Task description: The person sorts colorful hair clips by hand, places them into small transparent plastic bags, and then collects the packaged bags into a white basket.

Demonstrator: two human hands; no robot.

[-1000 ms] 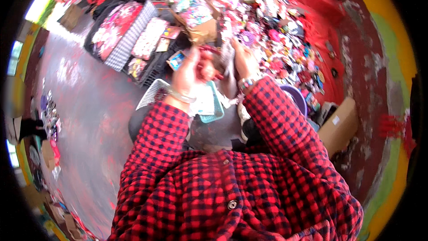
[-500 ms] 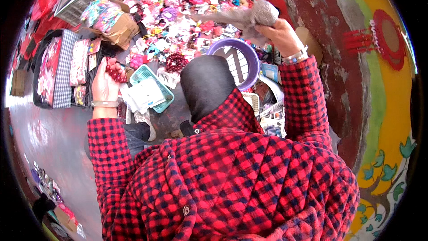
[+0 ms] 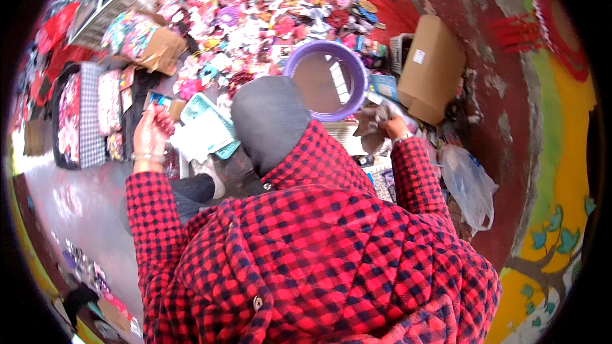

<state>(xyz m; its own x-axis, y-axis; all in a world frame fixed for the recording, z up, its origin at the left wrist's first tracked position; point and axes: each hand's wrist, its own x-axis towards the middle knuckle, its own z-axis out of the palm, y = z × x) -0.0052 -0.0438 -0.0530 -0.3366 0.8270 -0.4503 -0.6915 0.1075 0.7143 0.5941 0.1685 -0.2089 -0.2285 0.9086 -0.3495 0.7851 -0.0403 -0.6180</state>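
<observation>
My left hand (image 3: 150, 135), at the left, has its fingers curled around a dark red beaded hair tie (image 3: 165, 123), which shows only in part. Next to that hand, white packets (image 3: 199, 138) lie over a teal plastic basket (image 3: 205, 107). My right hand (image 3: 396, 127) is low on the right side and grips a bunched grey-brown cloth (image 3: 370, 129) that hangs from its fingers. Just beyond the cloth stands a purple basin (image 3: 363, 83) with brownish water in it.
A wide heap of colourful hair accessories (image 3: 255, 19) covers the floor ahead. Right of the basin are a brown cardboard piece (image 3: 433, 70) and a clear plastic bag (image 3: 470, 185). A checked fabric box (image 3: 91, 114) stands at the left. My dark-clothed knee (image 3: 269, 118) rises in the middle.
My right hand has dropped toward me with the cloth, from above the basin's far right to its near right. The basin's water now shows. The left hand has moved slightly and stays closed.
</observation>
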